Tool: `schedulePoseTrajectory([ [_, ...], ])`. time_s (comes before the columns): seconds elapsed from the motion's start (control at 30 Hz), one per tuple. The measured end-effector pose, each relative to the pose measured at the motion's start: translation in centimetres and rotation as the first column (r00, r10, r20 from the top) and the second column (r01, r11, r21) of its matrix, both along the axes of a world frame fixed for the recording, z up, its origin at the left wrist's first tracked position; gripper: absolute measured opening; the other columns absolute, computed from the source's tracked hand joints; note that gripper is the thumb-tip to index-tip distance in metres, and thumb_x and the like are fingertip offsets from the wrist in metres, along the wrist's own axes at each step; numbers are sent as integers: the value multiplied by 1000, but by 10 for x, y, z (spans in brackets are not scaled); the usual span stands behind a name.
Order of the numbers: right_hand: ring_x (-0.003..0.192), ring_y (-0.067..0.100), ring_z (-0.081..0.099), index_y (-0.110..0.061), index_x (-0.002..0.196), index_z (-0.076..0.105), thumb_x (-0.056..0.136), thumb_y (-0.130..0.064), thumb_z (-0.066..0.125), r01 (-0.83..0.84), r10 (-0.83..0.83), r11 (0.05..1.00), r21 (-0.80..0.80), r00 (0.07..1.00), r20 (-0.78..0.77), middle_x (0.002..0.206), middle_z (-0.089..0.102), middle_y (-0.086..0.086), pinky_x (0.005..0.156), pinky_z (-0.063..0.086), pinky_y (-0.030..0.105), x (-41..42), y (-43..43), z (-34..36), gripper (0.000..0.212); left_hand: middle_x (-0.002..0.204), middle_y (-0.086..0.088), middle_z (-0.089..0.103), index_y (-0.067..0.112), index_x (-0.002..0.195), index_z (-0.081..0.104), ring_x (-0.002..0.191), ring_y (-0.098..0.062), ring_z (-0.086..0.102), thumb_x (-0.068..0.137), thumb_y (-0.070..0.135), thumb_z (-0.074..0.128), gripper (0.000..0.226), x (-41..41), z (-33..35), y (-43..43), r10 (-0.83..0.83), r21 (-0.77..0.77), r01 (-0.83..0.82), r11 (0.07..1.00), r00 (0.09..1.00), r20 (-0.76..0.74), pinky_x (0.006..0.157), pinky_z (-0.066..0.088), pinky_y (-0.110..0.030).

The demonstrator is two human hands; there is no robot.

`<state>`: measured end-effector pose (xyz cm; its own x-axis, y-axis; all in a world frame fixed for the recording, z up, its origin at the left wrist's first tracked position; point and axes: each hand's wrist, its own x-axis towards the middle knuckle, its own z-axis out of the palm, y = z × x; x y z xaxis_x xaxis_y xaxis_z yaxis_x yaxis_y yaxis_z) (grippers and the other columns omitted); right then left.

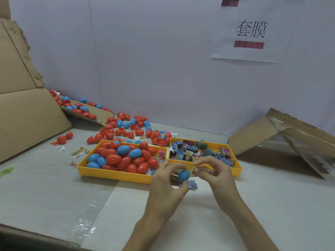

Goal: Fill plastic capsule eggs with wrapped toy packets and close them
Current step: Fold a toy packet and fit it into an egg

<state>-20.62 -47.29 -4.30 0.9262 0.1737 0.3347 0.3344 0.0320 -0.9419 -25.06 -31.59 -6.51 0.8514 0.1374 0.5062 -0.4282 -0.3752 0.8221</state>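
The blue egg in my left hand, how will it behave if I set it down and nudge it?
Probably rolls: the blue egg is rounded and the table flat. Likely light: the left hand holds it by fingertips while the right hand pinches a packet beside it. Its smooth plastic may be slippery.

Left tray point(112, 175): plain yellow; eggs in it point(113, 159): glossy red, a few solid blue. Right tray point(236, 172): same yellow; packets in it point(188, 153): mixed prints, blue stripes, black-and-white check, pink, green. Held capsule half point(183, 175): solid blue. Held packet point(193, 171): gold-yellow print. Loose eggs point(139, 132) behind: mostly red, some blue. Cardboard point(27, 115): brown. Wall sign point(251, 29): white, black characters, red bars. Tabletop point(54, 187): pale grey.
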Motion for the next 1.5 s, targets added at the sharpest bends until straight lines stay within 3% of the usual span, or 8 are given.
schedulePoseTrajectory([
  [0.4,81,20,74,-13,81,72,82,15,70,22,-21,1000,-18,999,45,85,72,-4,70,57,24,-1,1,-1,28,99,7,63,22,105,72,85,-7,70,81,4,78,31,0,1,0,-6,-21,6,1000,1000,3,72,59,-20],
  [0.53,84,19,74,-18,79,72,81,15,71,32,-29,999,-36,997,66,86,73,-3,72,57,23,-1,1,-2,33,99,7,63,32,106,73,82,-7,71,82,5,78,36,-1,2,0,-18,-21,18,1000,1000,14,72,59,-18],
  [0.7,87,18,73,-25,75,74,80,15,72,28,-23,998,-57,997,80,86,73,0,73,58,24,-1,1,-1,40,99,7,62,32,104,74,80,-6,71,82,5,78,35,-2,3,0,-13,-41,12,999,1000,-8,72,58,-17],
  [1.07,89,17,72,-17,86,73,80,8,76,61,-44,992,-114,989,145,89,72,-2,75,59,26,1,1,-5,26,98,10,71,31,104,76,85,-6,71,83,9,79,30,-1,2,1,-6,-51,4,999,999,-34,73,57,-16],
  [1.23,97,14,67,-25,100,70,83,-8,79,143,-124,985,-92,974,188,102,69,-8,76,57,26,0,1,-4,25,87,6,77,26,103,77,84,-11,74,87,12,78,22,1,4,4,-86,-275,42,961,985,-152,76,60,-24],
  [1.37,95,17,67,-25,102,66,83,-10,80,216,-194,975,-42,933,303,101,67,-7,75,57,24,-3,3,-4,28,93,-7,79,15,108,74,90,-25,77,90,11,73,19,0,10,9,-277,-633,81,770,935,-219,78,60,-27],
  [1.5,91,12,66,-17,96,71,80,-17,79,357,-188,919,-166,767,613,98,65,-5,72,55,24,-8,10,-10,18,102,-16,77,6,116,68,96,-29,76,86,13,72,31,0,14,11,-404,-810,83,580,893,-199,77,61,-27],
])
